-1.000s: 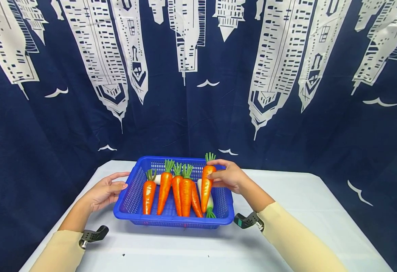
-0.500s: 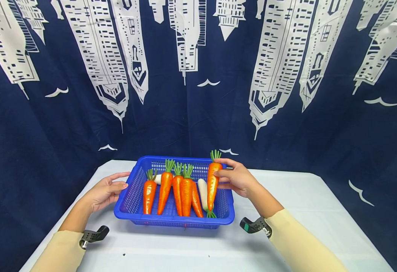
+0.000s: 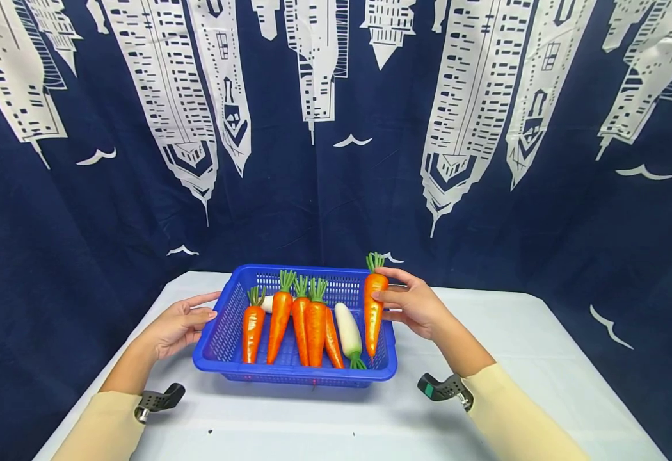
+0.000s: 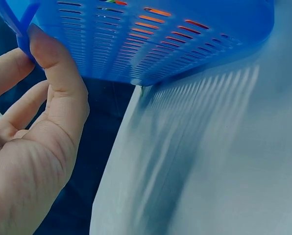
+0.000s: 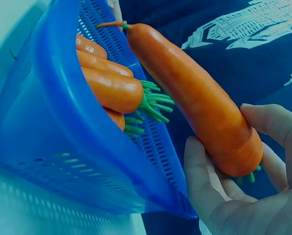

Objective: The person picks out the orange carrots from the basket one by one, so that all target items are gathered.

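My right hand [image 3: 413,304] pinches a carrot [image 3: 373,314] near its leafy top, holding it above the right end of the blue basket [image 3: 290,373]. In the right wrist view that carrot [image 5: 195,98] slants between thumb and fingers, its thin root end toward the basket. My left hand [image 3: 180,326] holds the basket's left rim; the left wrist view has thumb and fingers pinching the edge [image 4: 26,41]. Inside the basket lie several carrots [image 3: 280,326] with green tops. A white radish [image 3: 349,333] lies right of them, and another white piece [image 3: 267,303] is partly hidden behind the carrots.
The basket stands on a table with a white cover [image 3: 474,358]. Behind hangs a dark blue cloth [image 3: 370,205] printed with white buildings and birds. A small dark speck [image 3: 210,431] lies near the table's front.
My right hand has moved to the right with the carrot, from over the white radish to the basket's right end. The radish now shows whole. My left hand and the basket have stayed put.
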{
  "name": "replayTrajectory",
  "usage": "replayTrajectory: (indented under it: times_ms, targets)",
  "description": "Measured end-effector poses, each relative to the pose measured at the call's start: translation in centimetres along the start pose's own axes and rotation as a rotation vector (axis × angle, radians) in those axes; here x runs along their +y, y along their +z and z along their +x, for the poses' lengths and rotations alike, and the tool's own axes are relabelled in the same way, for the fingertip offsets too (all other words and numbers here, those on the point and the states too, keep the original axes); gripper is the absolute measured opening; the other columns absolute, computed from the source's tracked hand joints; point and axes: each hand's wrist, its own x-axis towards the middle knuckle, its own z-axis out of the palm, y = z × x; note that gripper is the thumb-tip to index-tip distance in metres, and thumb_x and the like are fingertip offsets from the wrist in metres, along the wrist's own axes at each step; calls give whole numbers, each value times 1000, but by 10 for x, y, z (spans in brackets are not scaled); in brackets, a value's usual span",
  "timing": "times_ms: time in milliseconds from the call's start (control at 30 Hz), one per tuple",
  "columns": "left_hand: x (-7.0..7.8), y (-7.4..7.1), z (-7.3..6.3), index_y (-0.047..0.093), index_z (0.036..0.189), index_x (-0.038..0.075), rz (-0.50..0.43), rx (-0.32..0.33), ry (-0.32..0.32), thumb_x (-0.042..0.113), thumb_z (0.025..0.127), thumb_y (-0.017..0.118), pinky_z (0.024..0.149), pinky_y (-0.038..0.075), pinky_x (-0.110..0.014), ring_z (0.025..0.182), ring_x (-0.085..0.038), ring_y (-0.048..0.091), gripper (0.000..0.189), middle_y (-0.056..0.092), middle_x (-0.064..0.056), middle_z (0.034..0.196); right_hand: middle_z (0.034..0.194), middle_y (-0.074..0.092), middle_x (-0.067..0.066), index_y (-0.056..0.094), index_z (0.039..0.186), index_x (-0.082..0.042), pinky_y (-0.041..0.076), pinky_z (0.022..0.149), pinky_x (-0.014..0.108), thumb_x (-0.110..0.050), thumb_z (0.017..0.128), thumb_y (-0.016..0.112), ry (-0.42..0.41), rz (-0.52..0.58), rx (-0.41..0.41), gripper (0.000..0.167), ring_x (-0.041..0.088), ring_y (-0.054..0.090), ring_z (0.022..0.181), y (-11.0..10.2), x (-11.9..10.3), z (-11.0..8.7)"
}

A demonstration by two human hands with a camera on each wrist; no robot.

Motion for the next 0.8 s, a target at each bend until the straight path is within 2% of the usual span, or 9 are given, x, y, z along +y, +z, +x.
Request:
replayTrajectory:
  times_ms: [133, 400, 800]
  targets:
    - [0, 0, 0, 13, 163, 3, -1, 1, -4, 8, 104, 57, 87, 63, -34, 96, -15, 75, 74, 74, 3, 107, 115, 72, 5, 48, 150, -14, 63, 90, 46, -7, 94, 71, -8, -6, -10, 61, 24, 72, 97, -8, 2, -3]
    - [0, 0, 0, 13, 164, 5, -10, -5, -9, 9, 104, 58, 88, 63, -34, 96, -15, 76, 76, 74, 2, 108, 125, 70, 7, 48, 150, -13, 60, 96, 50, -9, 94, 73, -23, -27, -37, 62, 24, 70, 110, -23, 7, -8]
    - [1, 1, 0, 12, 163, 3, -22, -19, -6, 8, 104, 57, 87, 63, -34, 96, -15, 76, 74, 74, 1, 107, 125, 68, 5, 49, 150, -13, 61, 94, 49, -13, 93, 75, -24, -39, 9, 62, 22, 69, 110, -50, 16, -13]
